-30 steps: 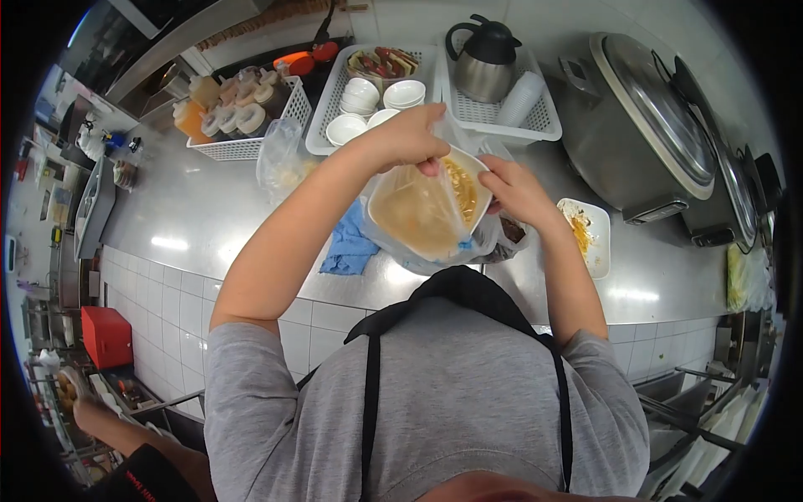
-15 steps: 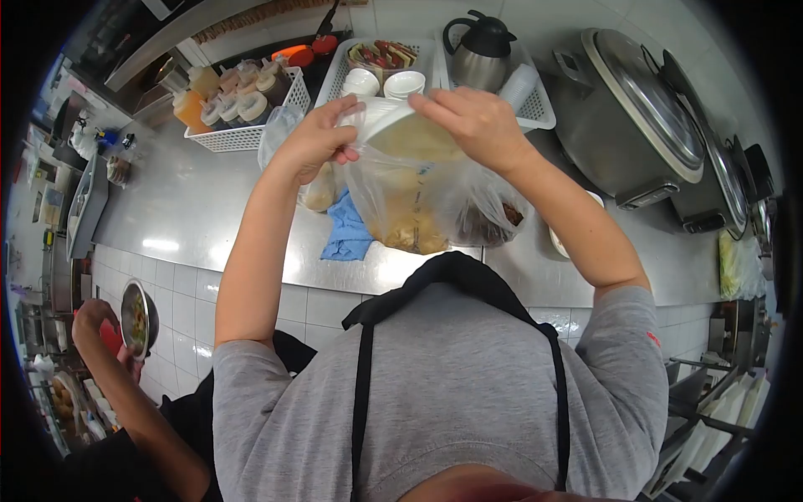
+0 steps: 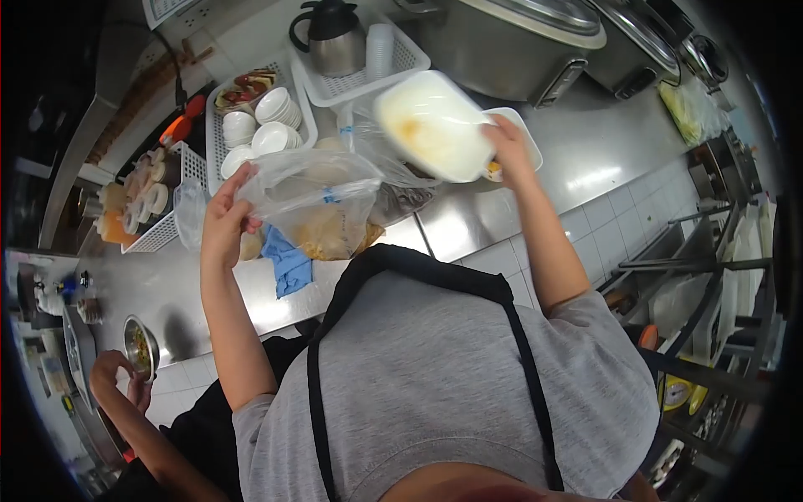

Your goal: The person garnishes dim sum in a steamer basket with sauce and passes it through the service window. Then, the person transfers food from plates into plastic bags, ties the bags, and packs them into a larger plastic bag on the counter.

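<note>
My left hand (image 3: 227, 219) pinches the rim of a clear plastic bag (image 3: 314, 197), whose mouth gapes open; yellowish food lies at its bottom on the steel counter. Out to the right, my right hand (image 3: 510, 151) grips a white tray (image 3: 435, 125) by its edge. The tray is tilted, with an orange-yellow stain on its surface. Partly behind it, a second white tray (image 3: 523, 138) rests on the counter. A blue cloth (image 3: 288, 263) lies beside the bag, below my left hand. Another clear bag (image 3: 406, 199) with dark contents sits to the right of the first.
White baskets hold small bowls (image 3: 272, 138), a steel jug (image 3: 333, 40) and stacked cups (image 3: 379, 50). Sauce bottles (image 3: 146, 197) fill a basket at left. Large steel cookers (image 3: 502, 46) stand at the back. A co-worker's hand (image 3: 113, 368) is by a metal bowl (image 3: 140, 347) at lower left.
My right hand has let go of the bag and moved right, now holding a white tray. My left hand still holds the bag. The view has turned to the right.
</note>
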The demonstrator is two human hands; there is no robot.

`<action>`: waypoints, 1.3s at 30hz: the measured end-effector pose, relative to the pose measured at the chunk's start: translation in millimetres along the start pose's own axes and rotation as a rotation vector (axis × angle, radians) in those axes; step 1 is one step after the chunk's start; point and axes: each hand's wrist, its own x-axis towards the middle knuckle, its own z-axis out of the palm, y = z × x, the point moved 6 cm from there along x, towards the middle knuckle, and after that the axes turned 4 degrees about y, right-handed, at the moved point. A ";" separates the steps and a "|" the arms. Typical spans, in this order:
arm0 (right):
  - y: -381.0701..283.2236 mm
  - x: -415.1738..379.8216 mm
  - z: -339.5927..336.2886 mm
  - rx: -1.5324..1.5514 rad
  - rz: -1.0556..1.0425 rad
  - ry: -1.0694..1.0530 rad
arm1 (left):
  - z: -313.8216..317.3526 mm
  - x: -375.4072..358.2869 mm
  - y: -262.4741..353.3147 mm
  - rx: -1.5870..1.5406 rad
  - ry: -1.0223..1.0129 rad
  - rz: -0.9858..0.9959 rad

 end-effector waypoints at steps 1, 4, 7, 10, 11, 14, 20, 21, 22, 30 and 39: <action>11.4 9.0 -38.5 0.020 -0.011 0.013 | -1.9 -1.3 -0.4 -0.034 0.013 0.008; 18.8 11.4 -152.0 -0.019 -0.112 0.307 | -5.8 -8.2 1.7 -0.080 0.034 0.013; 23.2 -2.9 -221.7 -0.115 -0.177 0.609 | -7.5 -13.8 -1.0 -0.107 0.050 0.011; 53.3 9.2 -259.4 -0.284 -0.114 0.757 | -7.7 -15.8 -6.2 -0.122 0.061 0.003; 61.6 15.7 -264.1 -0.356 -0.151 0.783 | -6.9 -16.0 -7.3 -0.126 0.067 -0.001; 98.0 37.4 -274.3 -0.329 -0.113 0.791 | -1.7 -18.0 -7.4 -0.109 0.072 -0.004; 0.3 -11.1 -195.1 -0.963 -0.613 0.954 | 4.4 -24.6 -5.0 -0.106 0.073 0.004; 3.5 -7.7 -176.0 -0.942 -0.492 0.754 | 5.8 -25.4 -4.9 -0.105 0.065 0.005; 9.8 -5.6 -158.1 -0.911 -0.370 0.556 | 6.2 -26.1 -4.4 -0.100 0.070 0.011; 59.2 7.5 -104.8 -0.616 -0.198 0.419 | 13.4 -29.9 -3.7 -0.059 0.058 0.020; 18.5 -3.9 -184.5 -0.441 -0.299 0.578 | 6.8 -28.3 -15.0 -0.173 0.080 0.005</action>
